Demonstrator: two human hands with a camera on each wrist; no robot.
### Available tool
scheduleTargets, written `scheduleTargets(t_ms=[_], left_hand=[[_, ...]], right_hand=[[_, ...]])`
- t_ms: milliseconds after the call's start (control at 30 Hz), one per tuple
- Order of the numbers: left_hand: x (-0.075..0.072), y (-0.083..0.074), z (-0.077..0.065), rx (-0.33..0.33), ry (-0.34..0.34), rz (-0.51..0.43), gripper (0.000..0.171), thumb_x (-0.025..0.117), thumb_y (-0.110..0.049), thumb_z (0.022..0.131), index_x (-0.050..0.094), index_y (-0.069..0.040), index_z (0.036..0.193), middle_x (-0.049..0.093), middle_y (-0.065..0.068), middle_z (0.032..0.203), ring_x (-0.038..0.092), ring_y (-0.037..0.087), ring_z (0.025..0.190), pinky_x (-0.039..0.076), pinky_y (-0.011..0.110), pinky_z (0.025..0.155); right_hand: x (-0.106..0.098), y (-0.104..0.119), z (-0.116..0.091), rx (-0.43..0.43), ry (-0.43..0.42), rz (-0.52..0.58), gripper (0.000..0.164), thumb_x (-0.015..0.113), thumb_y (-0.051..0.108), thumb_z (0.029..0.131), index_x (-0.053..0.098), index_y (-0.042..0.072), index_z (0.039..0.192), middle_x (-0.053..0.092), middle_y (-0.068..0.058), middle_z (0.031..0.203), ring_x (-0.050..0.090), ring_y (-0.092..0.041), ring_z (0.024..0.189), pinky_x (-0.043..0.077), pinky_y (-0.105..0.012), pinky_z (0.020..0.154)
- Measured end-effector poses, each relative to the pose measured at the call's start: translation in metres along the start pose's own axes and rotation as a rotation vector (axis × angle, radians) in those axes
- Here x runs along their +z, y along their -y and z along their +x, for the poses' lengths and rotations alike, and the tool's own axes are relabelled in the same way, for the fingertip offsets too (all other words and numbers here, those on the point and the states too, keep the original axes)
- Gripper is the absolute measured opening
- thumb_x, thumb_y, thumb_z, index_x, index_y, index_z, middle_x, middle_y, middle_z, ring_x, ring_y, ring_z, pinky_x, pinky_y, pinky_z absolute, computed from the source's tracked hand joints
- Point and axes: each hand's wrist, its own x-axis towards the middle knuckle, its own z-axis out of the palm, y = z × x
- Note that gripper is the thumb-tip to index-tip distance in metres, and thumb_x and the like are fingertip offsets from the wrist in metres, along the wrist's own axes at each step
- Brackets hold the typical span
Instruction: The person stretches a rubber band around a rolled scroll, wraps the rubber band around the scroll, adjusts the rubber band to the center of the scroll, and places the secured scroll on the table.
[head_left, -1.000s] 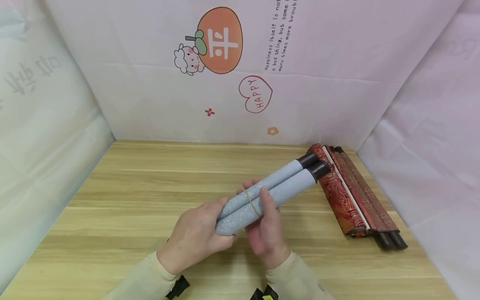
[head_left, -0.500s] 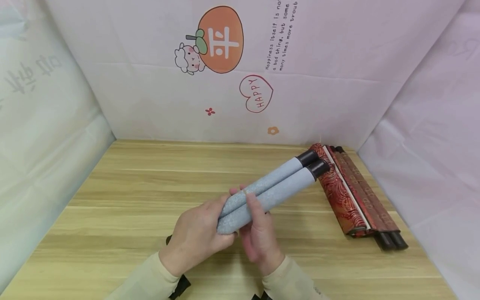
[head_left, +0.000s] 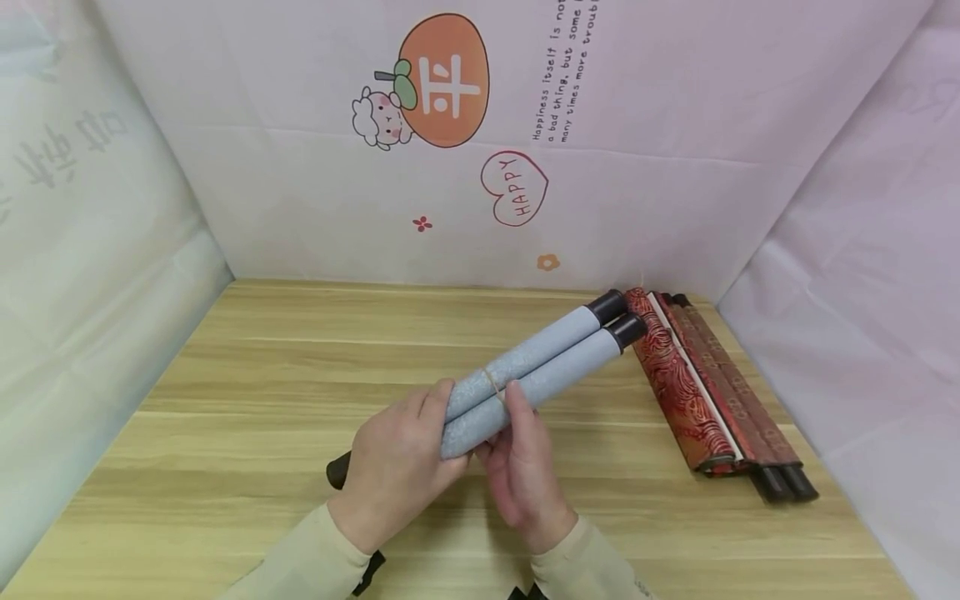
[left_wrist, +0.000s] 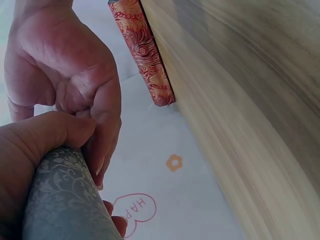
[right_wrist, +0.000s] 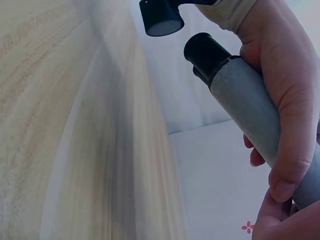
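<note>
A pale blue-grey patterned double-rolled scroll (head_left: 573, 367) with black end knobs slants above the table, its far end up to the right. A thin tan band (head_left: 492, 383) crosses both rolls. My left hand (head_left: 397, 462) grips the scroll's lower part, fingers and thumb wrapped round it; a black knob sticks out behind that hand. Close by, my right hand (head_left: 525, 475) holds the scroll from below, its thumb lying on the near roll beside the band. In the right wrist view, the scroll (right_wrist: 247, 100) runs under the left hand (right_wrist: 292, 95).
At the right of the wooden table (head_left: 262, 383) lie a red patterned scroll (head_left: 678, 383) and a brown double-rolled scroll (head_left: 738, 392) with black knobs, side by side. A printed white cloth (head_left: 315, 208) hangs behind the table and at both sides.
The scroll has shifted slightly left and up, and its lower black knob now shows more behind my left hand. My right thumb has slid down toward the near end.
</note>
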Motion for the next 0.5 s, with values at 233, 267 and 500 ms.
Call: scheduleTargets(t_ms=[233, 267, 500], left_hand=[[0.0032, -0.0007, -0.0004, 0.033, -0.023, 0.037, 0.072, 0.089, -0.026, 0.063, 0.064, 0.003, 0.123, 0.069, 0.013, 0.091, 0.069, 0.026, 0.064, 0.056, 0.037, 0.051], [0.0036, -0.0011, -0.0005, 0.036, -0.024, 0.037, 0.072, 0.089, -0.026, 0.063, 0.064, 0.003, 0.123, 0.069, 0.014, 0.091, 0.069, 0.026, 0.064, 0.056, 0.038, 0.051], [0.0040, -0.0071, -0.0041, 0.022, 0.029, 0.021, 0.079, 0.090, -0.032, 0.065, 0.061, 0.004, 0.128, 0.068, 0.011, 0.092, 0.066, 0.022, 0.066, 0.055, 0.034, 0.052]], right_hand=[[0.0013, -0.0012, 0.0008, 0.003, -0.034, 0.016, 0.020, 0.057, 0.028, 0.107, 0.058, 0.010, 0.118, 0.075, 0.003, 0.102, 0.073, -0.008, 0.094, 0.061, -0.027, 0.083], [0.0012, -0.0016, 0.0011, 0.002, -0.050, 0.015, 0.018, 0.059, 0.026, 0.106, 0.060, 0.011, 0.116, 0.075, 0.003, 0.100, 0.073, -0.008, 0.093, 0.061, -0.026, 0.082], [-0.0043, -0.0025, 0.0051, 0.005, -0.121, -0.052, 0.019, 0.065, 0.024, 0.102, 0.061, 0.010, 0.114, 0.074, 0.002, 0.097, 0.072, -0.009, 0.087, 0.060, -0.025, 0.073]])
